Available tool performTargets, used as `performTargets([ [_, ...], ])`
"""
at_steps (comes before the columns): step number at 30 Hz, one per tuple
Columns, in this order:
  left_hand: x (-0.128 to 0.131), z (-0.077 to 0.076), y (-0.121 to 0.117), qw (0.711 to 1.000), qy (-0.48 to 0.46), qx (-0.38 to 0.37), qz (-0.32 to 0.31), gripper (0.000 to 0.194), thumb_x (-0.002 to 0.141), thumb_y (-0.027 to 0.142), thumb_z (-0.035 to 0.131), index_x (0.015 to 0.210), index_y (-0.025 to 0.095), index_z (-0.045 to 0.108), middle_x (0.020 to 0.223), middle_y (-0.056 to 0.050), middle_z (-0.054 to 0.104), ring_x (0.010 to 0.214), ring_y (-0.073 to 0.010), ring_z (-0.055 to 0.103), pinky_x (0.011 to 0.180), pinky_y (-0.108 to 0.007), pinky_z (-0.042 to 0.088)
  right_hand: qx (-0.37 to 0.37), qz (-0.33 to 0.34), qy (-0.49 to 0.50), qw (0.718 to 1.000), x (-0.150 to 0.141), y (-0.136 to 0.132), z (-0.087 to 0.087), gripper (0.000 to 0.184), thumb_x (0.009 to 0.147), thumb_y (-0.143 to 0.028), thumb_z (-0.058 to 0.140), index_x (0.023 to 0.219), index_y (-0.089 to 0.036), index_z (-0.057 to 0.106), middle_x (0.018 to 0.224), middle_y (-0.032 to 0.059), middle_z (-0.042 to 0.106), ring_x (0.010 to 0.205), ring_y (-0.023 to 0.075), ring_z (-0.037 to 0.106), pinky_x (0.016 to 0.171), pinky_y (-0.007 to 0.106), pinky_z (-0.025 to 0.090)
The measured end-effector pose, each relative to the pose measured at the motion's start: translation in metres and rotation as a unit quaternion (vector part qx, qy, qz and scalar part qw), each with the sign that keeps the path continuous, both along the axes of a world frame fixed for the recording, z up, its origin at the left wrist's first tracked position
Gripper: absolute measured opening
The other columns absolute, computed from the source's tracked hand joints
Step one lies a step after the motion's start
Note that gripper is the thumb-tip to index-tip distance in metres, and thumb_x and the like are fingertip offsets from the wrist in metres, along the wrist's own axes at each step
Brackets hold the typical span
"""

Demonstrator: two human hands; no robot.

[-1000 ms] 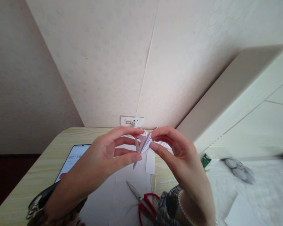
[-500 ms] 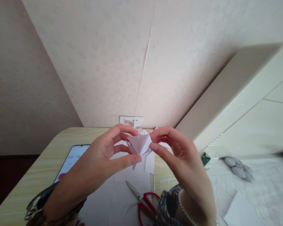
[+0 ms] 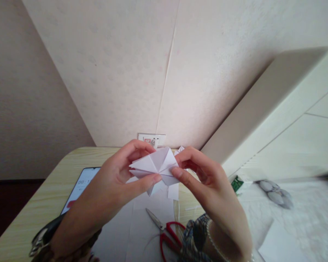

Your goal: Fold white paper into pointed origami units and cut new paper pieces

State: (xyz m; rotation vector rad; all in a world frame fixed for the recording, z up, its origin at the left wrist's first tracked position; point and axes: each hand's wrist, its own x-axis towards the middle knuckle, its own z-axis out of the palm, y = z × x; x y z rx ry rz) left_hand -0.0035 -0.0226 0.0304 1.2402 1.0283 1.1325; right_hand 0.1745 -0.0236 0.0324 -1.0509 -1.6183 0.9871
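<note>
Between my two hands, above the table, is a folded white paper piece (image 3: 157, 163) with several pointed flaps spread out. My left hand (image 3: 133, 171) pinches it from the left, thumb on the near edge and fingers behind. On the right edge my right hand (image 3: 199, 174) grips a flap between thumb and fingers. Below the hands, scissors with red handles (image 3: 171, 234) lie partly across white paper sheets (image 3: 120, 233), blades pointing away to the left. More folded white paper (image 3: 180, 150) shows behind my right fingers, mostly hidden.
A phone (image 3: 80, 185) with a timer on its screen lies left on the wooden table (image 3: 43, 203). At the wall is a socket (image 3: 144, 138) with a plug. A green and white packet (image 3: 237, 183) and a grey petal-shaped thing (image 3: 274, 193) lie to the right.
The paper piece has turned and opened wider, so its flaps now spread flat toward me and the left. Both hands still hold it in nearly the same place.
</note>
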Motion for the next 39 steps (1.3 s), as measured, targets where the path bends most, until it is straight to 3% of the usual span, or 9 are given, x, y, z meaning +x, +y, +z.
performTargets([
  [7,0.0036,0.0025,-0.0032,1.0,0.0,-0.009,0.021,0.032,0.069,0.031,0.084,0.094,0.025,0.065,0.082,0.004,0.071,0.07,-0.0135,0.067,0.058,-0.018,0.053,-0.004,0.004,-0.012,1.0,0.0002,0.0,-0.0002,0.007,0.084,-0.023,0.068,0.078,-0.022,0.067,0.072,-0.0034,0.068,0.068,0.0125,0.06,0.065,0.026,0.047],
  [16,-0.0006,-0.0035,0.0029,0.999,0.021,0.025,0.024,0.029,0.071,0.026,0.082,0.093,0.027,0.064,0.081,0.004,0.072,0.071,-0.0159,0.07,0.057,-0.018,0.054,0.013,0.035,-0.031,0.999,-0.0011,-0.0031,0.0008,0.004,0.088,-0.025,0.067,0.086,-0.022,0.067,0.083,-0.003,0.072,0.078,0.0123,0.063,0.072,0.026,0.047],
  [20,0.0017,-0.0025,0.0009,0.998,0.024,0.036,0.051,0.026,0.072,0.024,0.08,0.092,0.026,0.065,0.082,0.004,0.072,0.074,-0.0154,0.07,0.058,-0.017,0.054,0.025,0.005,-0.057,0.998,-0.0034,-0.0026,-0.0012,0.006,0.088,-0.024,0.067,0.083,-0.021,0.066,0.079,-0.0025,0.069,0.076,0.0134,0.061,0.071,0.028,0.046],
  [29,0.0017,-0.0009,0.0027,0.999,-0.034,0.001,0.009,0.041,0.067,0.017,0.082,0.101,0.026,0.061,0.08,0.005,0.076,0.067,-0.0162,0.072,0.058,-0.021,0.054,0.02,-0.022,-0.028,0.999,-0.004,-0.0004,-0.0016,0.011,0.084,-0.022,0.067,0.074,-0.021,0.064,0.071,-0.0026,0.067,0.069,0.0137,0.059,0.067,0.028,0.046],
  [35,0.0048,0.0025,-0.0035,0.998,0.006,-0.028,0.065,0.039,0.066,0.027,0.083,0.096,0.027,0.059,0.068,0.008,0.068,0.06,-0.0134,0.066,0.054,-0.019,0.05,0.033,-0.009,-0.054,0.998,-0.0049,-0.0048,-0.0004,0.012,0.087,-0.024,0.066,0.076,-0.021,0.064,0.074,-0.0018,0.067,0.073,0.0147,0.059,0.069,0.029,0.045],
  [39,0.0048,0.0043,-0.0069,0.997,0.014,-0.036,0.062,0.033,0.068,0.03,0.08,0.091,0.029,0.058,0.075,0.008,0.07,0.058,-0.0118,0.064,0.051,-0.019,0.049,0.027,-0.001,-0.067,0.997,-0.0037,-0.0053,-0.001,0.013,0.09,-0.029,0.067,0.081,-0.021,0.067,0.077,-0.0016,0.069,0.075,0.0152,0.059,0.07,0.03,0.045],
])
